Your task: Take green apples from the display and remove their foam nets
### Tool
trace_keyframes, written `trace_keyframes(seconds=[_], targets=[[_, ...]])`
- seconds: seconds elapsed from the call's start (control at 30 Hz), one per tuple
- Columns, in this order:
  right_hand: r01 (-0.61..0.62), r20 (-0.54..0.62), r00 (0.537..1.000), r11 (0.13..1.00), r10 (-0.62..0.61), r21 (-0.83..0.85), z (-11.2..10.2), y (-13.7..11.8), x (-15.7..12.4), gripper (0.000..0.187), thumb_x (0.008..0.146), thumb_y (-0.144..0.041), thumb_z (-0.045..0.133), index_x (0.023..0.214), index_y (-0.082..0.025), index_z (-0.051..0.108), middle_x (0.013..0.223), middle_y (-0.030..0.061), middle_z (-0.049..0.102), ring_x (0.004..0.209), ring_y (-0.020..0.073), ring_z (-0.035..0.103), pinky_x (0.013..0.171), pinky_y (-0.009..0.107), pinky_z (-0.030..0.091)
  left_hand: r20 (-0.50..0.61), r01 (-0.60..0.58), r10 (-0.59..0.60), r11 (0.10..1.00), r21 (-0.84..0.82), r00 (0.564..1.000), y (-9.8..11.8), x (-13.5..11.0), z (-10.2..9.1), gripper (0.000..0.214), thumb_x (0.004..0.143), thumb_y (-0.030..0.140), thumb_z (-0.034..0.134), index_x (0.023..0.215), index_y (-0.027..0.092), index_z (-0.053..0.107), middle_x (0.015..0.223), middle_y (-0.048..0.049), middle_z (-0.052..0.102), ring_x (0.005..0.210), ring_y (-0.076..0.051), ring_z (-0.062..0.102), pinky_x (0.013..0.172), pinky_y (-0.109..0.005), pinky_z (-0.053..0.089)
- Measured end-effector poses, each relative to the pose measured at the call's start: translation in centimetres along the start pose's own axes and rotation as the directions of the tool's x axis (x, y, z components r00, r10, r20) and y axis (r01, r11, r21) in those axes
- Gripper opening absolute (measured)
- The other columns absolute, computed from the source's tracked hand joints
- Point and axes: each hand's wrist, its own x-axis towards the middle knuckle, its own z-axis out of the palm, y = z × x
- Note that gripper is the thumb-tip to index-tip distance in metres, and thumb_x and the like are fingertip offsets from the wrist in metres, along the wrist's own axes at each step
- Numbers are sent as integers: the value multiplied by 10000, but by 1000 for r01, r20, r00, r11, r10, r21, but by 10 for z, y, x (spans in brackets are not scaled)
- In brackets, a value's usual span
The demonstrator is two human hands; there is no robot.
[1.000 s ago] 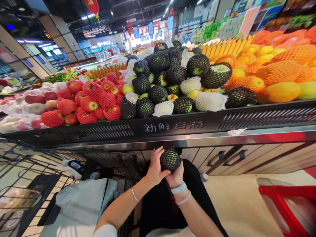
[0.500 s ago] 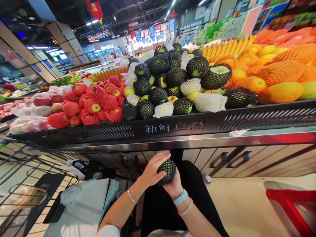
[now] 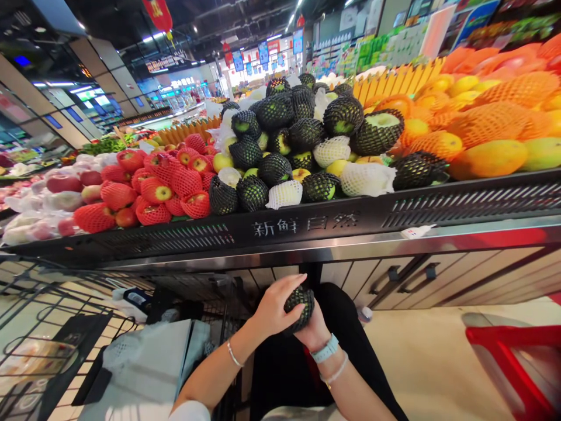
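Observation:
Low in the middle of the view, both my hands hold one round fruit wrapped in black foam netting (image 3: 300,302). My left hand (image 3: 274,307) curls over its top and left side, fingers wrapped round it. Underneath, my right hand (image 3: 314,332) cups the fruit, and its wrist carries a pale blue band and a bracelet. The fruit sits below the front edge of the black display stand (image 3: 307,225). Above it lies a heap of the same black-netted green fruit (image 3: 280,131), mixed with some in white netting.
Red-netted apples (image 3: 151,190) lie left of the heap, orange-netted mangoes (image 3: 486,126) to the right. A wire shopping cart (image 3: 65,327) with a grey bag (image 3: 149,368) stands at my left. A red basket (image 3: 517,362) is on the floor at lower right.
My left hand has slid from the fruit's side over its top. The fruit has dropped lower and turned in my hands.

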Motion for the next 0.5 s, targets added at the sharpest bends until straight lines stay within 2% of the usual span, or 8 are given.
trace_keyframes(seconds=[0.1, 0.2, 0.27, 0.33, 0.4, 0.5], targets=[[-187, 101, 979, 978, 178, 89, 9, -5, 0, 297, 795, -454, 546, 892, -197, 662, 995, 67, 722, 1062, 243, 647, 965, 439, 491, 92, -101, 102, 995, -9, 991, 8, -2, -14, 474, 804, 483, 640, 1237, 292, 653, 1423, -97, 529, 1398, -356, 343, 1191, -517, -1], [-338, 176, 929, 939, 325, 54, 13, -3, 0, 325, 796, -420, 550, 949, -153, 655, 972, 90, 725, 1016, 244, 668, 965, 430, 482, 201, -169, 166, 986, -3, 965, 16, -2, -27, 513, 825, 627, 528, 1184, 298, 690, 1444, -89, 510, 1451, -363, 227, 1170, -519, -103], [-388, 178, 909, 921, 377, 28, 13, 2, 2, 311, 812, -404, 543, 935, -138, 649, 914, 93, 725, 993, 242, 676, 950, 420, 485, 266, -120, 125, 992, -35, 956, 19, 0, -31, 561, 833, 663, 478, 1196, 286, 684, 1445, -91, 509, 1447, -351, 248, 1182, -501, -62], [-413, 163, 900, 911, 404, 22, 10, 7, 3, 314, 834, -429, 522, 900, -147, 643, 884, 92, 720, 994, 249, 676, 929, 422, 491, 303, -6, 29, 997, -75, 953, 18, 1, -33, 574, 837, 648, 489, 1236, 271, 656, 1419, -99, 538, 1413, -331, 333, 1195, -471, 65], [-432, 141, 894, 901, 424, 30, 7, 12, 5, 341, 844, -459, 498, 877, -150, 638, 870, 96, 717, 988, 260, 679, 912, 434, 498, 326, 79, -51, 994, -74, 944, 14, 2, -32, 519, 868, 566, 513, 1279, 268, 621, 1366, -94, 590, 1333, -305, 456, 1163, -439, 218], [-442, 146, 889, 896, 433, 34, 3, 14, 7, 325, 839, -411, 492, 893, -124, 634, 869, 116, 717, 978, 271, 682, 913, 459, 503, 325, 77, -74, 997, 4, 943, 5, 3, -29, 358, 924, 395, 483, 1210, 286, 669, 1262, -55, 669, 1192, -262, 581, 1075, -385, 357]])
